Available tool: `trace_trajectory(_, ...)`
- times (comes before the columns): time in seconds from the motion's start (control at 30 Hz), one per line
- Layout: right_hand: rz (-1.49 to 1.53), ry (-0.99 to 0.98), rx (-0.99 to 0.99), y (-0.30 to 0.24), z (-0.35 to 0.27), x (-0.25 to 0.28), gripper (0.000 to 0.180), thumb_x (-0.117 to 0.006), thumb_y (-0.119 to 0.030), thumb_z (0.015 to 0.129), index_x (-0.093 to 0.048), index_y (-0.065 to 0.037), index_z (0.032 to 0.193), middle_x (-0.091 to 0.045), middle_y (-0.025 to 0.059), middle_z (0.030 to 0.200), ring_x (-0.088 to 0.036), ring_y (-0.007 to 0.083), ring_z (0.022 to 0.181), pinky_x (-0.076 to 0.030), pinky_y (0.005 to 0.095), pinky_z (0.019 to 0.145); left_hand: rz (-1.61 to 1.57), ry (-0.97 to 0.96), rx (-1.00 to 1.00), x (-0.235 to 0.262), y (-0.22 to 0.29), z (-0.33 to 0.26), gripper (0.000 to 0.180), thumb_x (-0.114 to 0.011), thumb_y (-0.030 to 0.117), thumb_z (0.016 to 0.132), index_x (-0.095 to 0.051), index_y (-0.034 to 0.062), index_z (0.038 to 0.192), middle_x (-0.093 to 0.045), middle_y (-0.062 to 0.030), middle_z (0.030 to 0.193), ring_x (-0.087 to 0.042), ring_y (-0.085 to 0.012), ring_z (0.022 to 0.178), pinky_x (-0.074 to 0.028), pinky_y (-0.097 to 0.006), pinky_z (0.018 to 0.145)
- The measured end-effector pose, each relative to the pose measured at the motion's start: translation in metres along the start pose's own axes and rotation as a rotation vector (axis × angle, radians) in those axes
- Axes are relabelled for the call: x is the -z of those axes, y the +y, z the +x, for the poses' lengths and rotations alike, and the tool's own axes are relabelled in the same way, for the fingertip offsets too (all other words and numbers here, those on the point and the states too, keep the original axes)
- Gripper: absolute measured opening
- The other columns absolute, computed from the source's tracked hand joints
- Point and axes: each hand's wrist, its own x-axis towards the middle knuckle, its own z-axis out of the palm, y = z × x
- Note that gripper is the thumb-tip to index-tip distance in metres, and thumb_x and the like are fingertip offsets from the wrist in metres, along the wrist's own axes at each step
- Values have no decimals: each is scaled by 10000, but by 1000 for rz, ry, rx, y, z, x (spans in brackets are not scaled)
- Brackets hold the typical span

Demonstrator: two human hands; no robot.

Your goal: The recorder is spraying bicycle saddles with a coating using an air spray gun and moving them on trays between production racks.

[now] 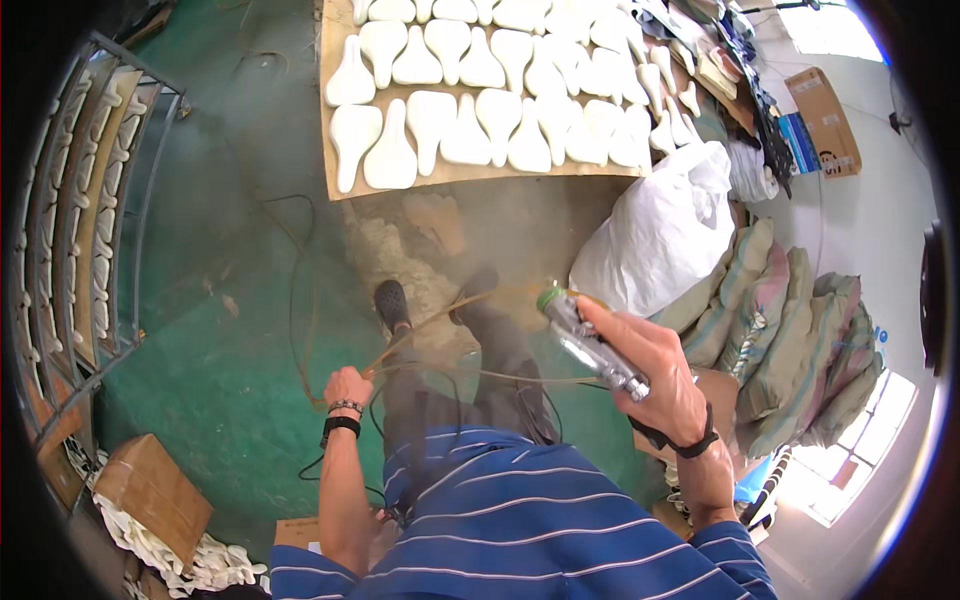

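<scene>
My right hand (660, 370) is closed around a silver metal spray gun (592, 352) with a green end, held in front of my body and tilted. My left hand (347, 387), lower and to the left, grips a thin yellowish hose (430, 322) that stretches across toward the gun. Another stretch of hose runs between my hands. Beyond them, a brown board (480, 183) bears rows of white bicycle saddle pads (435, 125), several of them laid with narrow ends in alternating directions. Haze blurs the air near my feet.
A stuffed white sack (660, 235) stands right of the board, with several woven sacks (765, 320) behind it. At left, a metal rack (125, 250) carries white pads. A cardboard box (155, 495) sits below it. Loose hose (295, 290) lies on the green floor.
</scene>
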Motion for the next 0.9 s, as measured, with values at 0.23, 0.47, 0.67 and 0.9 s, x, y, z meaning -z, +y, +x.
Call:
trace_trajectory(0.23,-7,120,-51,42,7,26,740,-628,121,670,-530,-34,1387,-654,169,969,-638,385,827,-521,404,725,-18,11,69,7,35,-4,380,-690,391,849,-738,26,945,-705,-242,959,-678,-426,920,-550,-495,780)
trace_trajectory(0.47,-67,-42,84,90,19,52,731,-705,29,667,-535,-26,1375,-643,155,937,-641,358,808,-528,405,701,-44,47,92,-15,99,-21,403,-700,443,840,-740,53,931,-711,-227,926,-680,-417,900,-547,-491,770)
trace_trajectory(0.67,-22,56,141,124,30,71,663,-734,-30,724,-541,-15,1358,-660,151,972,-658,346,839,-536,407,700,-37,16,102,-16,140,-26,422,-685,458,846,-725,49,947,-704,-235,935,-671,-419,910,-539,-494,772)
trace_trajectory(0.9,51,99,121,145,25,89,662,-738,-45,729,-540,-19,1360,-662,142,980,-660,337,849,-538,400,712,-47,33,116,-3,175,-23,409,-685,444,851,-726,43,923,-701,-239,911,-663,-438,897,-534,-511,754)
